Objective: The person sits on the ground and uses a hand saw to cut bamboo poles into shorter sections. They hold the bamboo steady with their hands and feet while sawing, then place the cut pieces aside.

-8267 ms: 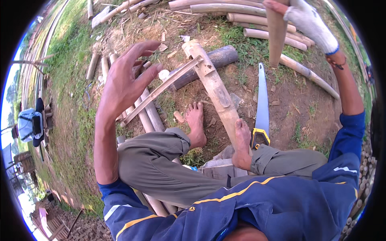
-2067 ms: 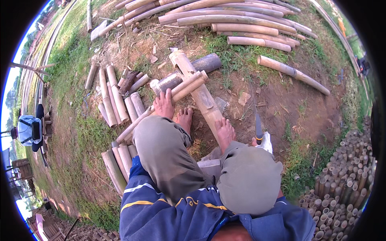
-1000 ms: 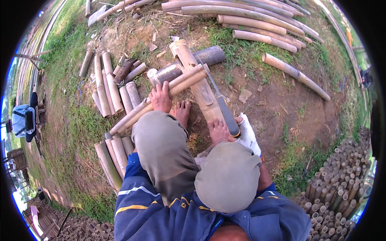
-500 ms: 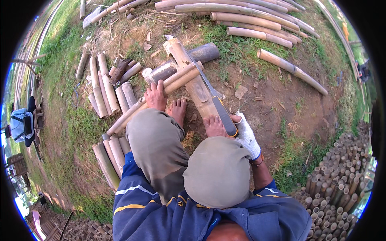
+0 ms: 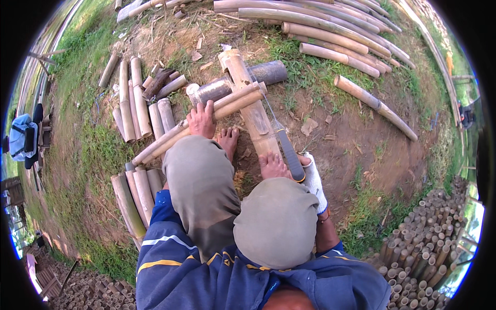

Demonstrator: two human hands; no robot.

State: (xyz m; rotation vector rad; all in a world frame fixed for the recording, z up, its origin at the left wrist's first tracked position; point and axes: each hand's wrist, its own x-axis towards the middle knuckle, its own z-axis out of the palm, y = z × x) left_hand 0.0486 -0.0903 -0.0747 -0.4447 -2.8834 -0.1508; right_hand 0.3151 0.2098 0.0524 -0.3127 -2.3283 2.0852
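Note:
My bare left hand (image 5: pixel 201 120) is wrapped over two slim bamboo poles (image 5: pixel 227 106) lying side by side, slanting up to the right. They rest across a thick split-topped bamboo piece (image 5: pixel 253 116), which leans over a dark, thick log (image 5: pixel 214 90). My right hand (image 5: pixel 314 181), in a white knitted glove with the thumb bare, is closed on the grey and yellow handle of a handsaw (image 5: pixel 292 155). The saw's thin blade runs up to the right ends of the poles; its edge is hard to make out. One bare foot (image 5: pixel 274 166) presses on the thick bamboo.
Cut bamboo lengths (image 5: pixel 139 106) lie on the left, with more (image 5: pixel 137 199) below. Long poles (image 5: pixel 330 39) are stacked at the far right, and one (image 5: pixel 377 106) lies apart. A large pile of short pieces (image 5: pixel 423 243) stands at the near right.
The saw handle and my right hand have shifted slightly left relative to the bamboo, and the blade looks thinner. My left hand stays on the poles. The whole view has shifted a little.

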